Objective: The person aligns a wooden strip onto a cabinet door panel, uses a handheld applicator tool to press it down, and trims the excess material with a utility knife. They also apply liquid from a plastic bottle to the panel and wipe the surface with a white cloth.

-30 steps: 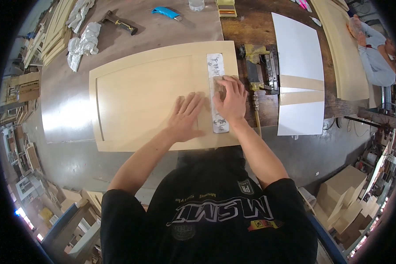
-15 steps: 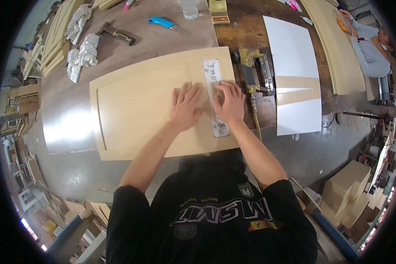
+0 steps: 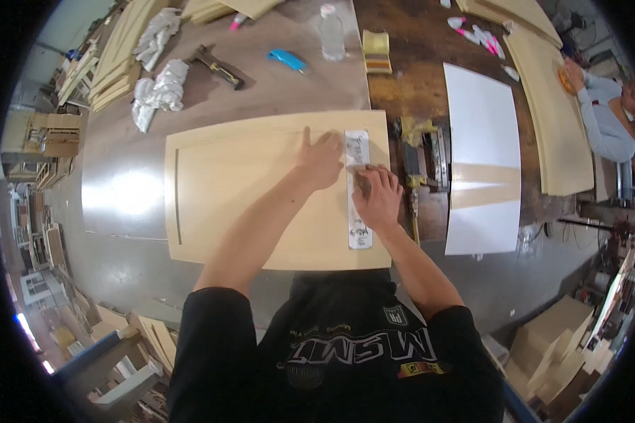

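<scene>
A pale wooden panel [image 3: 254, 204] with a recessed middle lies flat across the near edge of the bench. Along its right side rests a long white strip [image 3: 360, 237] with rounded ends and dark marks. My left hand [image 3: 322, 161] lies open on the panel, its fingers beside the strip's far part and one digit pointing away from me. Over the middle of the strip, my right hand [image 3: 379, 199] has its fingers bent and closed on it. The palm hides what is under it.
A hammer [image 3: 221, 68], a blue-handled cutter [image 3: 287, 60], a clear bottle [image 3: 331, 34] and crumpled white plastic [image 3: 159, 92] lie beyond the panel. To the right are a tool with yellow tape [image 3: 418, 151] and a white board [image 3: 483, 127]. Another person [image 3: 610, 113] works at far right.
My left hand has slid away from me and right, turning toward the strip's edge. My right hand stays on the strip. The whole view has shifted, so the bench appears lower and further right.
</scene>
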`<state>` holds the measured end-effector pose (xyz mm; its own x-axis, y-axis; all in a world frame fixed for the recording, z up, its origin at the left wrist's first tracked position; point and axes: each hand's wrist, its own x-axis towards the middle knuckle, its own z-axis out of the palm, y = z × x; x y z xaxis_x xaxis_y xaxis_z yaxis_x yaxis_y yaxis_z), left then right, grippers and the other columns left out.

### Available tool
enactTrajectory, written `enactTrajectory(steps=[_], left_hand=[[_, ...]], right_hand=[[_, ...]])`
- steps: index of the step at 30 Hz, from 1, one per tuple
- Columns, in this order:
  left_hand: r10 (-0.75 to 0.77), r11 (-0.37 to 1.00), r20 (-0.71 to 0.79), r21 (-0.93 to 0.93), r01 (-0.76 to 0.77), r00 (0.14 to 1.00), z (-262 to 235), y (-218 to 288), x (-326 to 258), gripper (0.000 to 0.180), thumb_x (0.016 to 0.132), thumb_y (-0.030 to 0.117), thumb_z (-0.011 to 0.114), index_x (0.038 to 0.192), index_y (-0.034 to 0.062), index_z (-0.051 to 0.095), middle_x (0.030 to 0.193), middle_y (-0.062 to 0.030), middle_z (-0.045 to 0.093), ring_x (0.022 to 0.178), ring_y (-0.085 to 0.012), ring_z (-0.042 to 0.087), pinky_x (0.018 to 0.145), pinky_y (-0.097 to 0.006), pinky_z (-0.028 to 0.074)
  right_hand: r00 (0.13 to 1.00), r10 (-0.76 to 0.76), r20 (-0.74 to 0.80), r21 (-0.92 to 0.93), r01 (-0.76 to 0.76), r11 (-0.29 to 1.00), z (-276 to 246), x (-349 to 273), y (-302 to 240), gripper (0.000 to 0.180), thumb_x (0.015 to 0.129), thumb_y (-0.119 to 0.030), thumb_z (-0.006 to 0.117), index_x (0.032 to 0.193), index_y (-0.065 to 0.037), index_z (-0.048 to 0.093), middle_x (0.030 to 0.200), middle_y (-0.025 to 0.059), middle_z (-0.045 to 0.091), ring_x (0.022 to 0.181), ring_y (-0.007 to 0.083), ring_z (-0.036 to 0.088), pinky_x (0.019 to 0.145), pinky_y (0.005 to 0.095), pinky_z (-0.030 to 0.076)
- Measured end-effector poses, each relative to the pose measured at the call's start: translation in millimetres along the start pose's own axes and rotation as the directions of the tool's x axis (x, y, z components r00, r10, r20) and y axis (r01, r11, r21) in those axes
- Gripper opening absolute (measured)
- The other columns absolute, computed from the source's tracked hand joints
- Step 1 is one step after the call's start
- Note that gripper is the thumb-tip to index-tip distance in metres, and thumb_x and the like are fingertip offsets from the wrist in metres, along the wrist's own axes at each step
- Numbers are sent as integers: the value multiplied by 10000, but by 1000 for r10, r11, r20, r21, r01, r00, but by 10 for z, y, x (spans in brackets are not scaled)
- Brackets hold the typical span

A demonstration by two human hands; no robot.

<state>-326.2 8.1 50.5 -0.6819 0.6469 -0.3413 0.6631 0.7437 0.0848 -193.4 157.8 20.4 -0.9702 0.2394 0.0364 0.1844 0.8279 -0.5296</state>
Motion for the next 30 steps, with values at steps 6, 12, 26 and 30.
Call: enactTrajectory(steps=[6,12,26,30], left_hand=[[-16,965,-157,-262,-26,987,694,-232,-236,690,991,340,640,1589,91,405,1707,-98,272,1599,-315,184,1277,-616,149],[-287,844,-236,-520,129,928,905,-212,-354,834,958,442,685,1640,130,322,1728,-224,154,1606,-414,104,1288,-570,97],[-291,833,-274,-544,102,917,870,-265,-379,955,801,492,759,1627,211,371,1702,-217,252,1610,-364,120,1294,-531,88],[-303,812,-240,-571,118,922,748,-216,-422,939,809,480,752,1625,209,374,1700,-218,258,1603,-373,144,1290,-530,106]], right_hand=[[950,109,-292,49,-99,994,-318,520,541,484,845,-300,804,1279,-155,646,1231,164,652,1243,385,575,975,534,497],[927,374,6,-15,-374,927,-475,929,539,1002,822,-224,845,1633,-183,258,1525,242,435,1438,441,408,1149,536,419],[722,-13,691,596,-560,575,-1195,1436,-150,621,948,-145,681,1542,-190,505,1022,67,735,576,113,562,519,261,468],[727,33,686,343,-363,867,-969,1522,-616,589,883,-194,747,1453,-180,598,868,21,716,539,98,536,518,277,452]])
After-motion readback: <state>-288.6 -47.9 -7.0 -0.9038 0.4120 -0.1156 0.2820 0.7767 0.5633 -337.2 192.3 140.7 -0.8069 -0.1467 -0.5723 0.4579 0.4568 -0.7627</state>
